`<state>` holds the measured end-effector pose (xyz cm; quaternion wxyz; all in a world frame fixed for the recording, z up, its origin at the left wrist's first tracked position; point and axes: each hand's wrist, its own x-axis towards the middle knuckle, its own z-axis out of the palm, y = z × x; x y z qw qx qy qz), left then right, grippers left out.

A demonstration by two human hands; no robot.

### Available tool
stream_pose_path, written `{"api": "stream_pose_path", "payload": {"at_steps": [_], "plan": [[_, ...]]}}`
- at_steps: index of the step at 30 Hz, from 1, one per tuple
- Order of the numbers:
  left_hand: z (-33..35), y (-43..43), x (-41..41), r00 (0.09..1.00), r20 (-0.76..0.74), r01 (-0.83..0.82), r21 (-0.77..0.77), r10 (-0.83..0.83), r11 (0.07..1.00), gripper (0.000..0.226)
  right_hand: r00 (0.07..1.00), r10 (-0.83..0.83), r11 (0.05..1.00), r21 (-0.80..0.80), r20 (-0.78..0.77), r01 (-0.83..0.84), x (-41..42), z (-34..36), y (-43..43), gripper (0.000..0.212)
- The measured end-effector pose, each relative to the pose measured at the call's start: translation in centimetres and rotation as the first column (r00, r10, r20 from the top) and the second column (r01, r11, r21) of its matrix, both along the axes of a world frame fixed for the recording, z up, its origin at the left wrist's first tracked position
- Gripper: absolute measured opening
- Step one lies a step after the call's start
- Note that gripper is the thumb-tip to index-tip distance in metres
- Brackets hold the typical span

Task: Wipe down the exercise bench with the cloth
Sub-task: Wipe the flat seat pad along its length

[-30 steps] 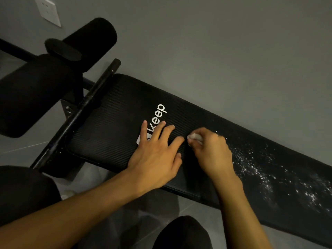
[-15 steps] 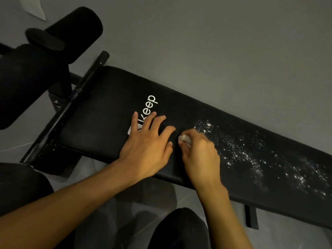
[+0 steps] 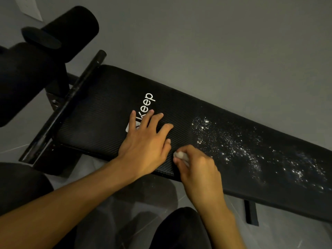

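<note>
The left hand (image 3: 143, 148) lies flat, fingers spread, on the black bench (image 3: 100, 119), partly over its white logo (image 3: 146, 103). The right hand (image 3: 197, 168) bunches a small white cloth (image 3: 180, 156) at the near edge, beside glittering droplets (image 3: 233, 146).

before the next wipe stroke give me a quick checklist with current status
1. Cloth gripped in right hand: ok, only a small white bit shows.
2. Left hand flat on the bench pad, bracing: ok.
3. Cloth touching the pad: ok, at the near edge.
4. White specks cleared: not ok, they cover the pad right of the hands.
5. Path toward the specks free: ok, nothing lies between.
6. Cloth clean enough: cannot tell, mostly hidden.
</note>
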<state>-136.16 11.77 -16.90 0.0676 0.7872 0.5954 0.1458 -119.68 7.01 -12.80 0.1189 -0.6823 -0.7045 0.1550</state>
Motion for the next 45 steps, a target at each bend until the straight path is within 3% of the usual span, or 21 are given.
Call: {"api": "stream_pose_path", "payload": {"at_steps": [5,12,18,26,31,39,45], "plan": [[0.1,-0.1,0.0,1.000,-0.014,0.001,0.016,0.000,1.000,0.052,0.997,-0.081,0.996,0.047,-0.008,0.081,1.8,0.1,0.7,0.015],[-0.4,-0.6,1.0,0.996,-0.053,0.085,0.163,-0.078,0.983,0.030,0.996,-0.013,1.000,0.015,-0.087,0.015,2.9,-0.5,-3.2,0.014],[-0.1,-0.4,1.0,0.997,0.011,0.076,0.091,-0.078,0.993,0.036,0.992,-0.110,0.991,0.073,-0.057,0.114,2.7,-0.2,0.3,0.026],[-0.3,-0.1,0.9,0.996,0.038,0.079,0.072,-0.082,0.994,0.034,0.993,-0.108,0.994,-0.023,-0.037,0.107,3.8,0.1,-1.8,0.015],[-0.1,-0.1,0.9,0.995,0.029,0.094,0.040,-0.095,0.995,0.037,0.985,-0.172,0.983,0.061,-0.024,0.173,3.7,0.3,3.4,0.019],[-0.1,0.0,0.8,0.996,0.017,0.088,0.034,-0.089,0.996,0.037,0.990,-0.131,0.989,0.066,-0.057,0.135,3.9,-0.6,-0.7,0.014],[-0.1,0.0,1.1,0.996,0.015,0.083,0.028,-0.083,0.996,0.037,0.974,-0.220,0.969,0.124,0.047,0.213,3.0,-0.6,5.2,0.024]]}}
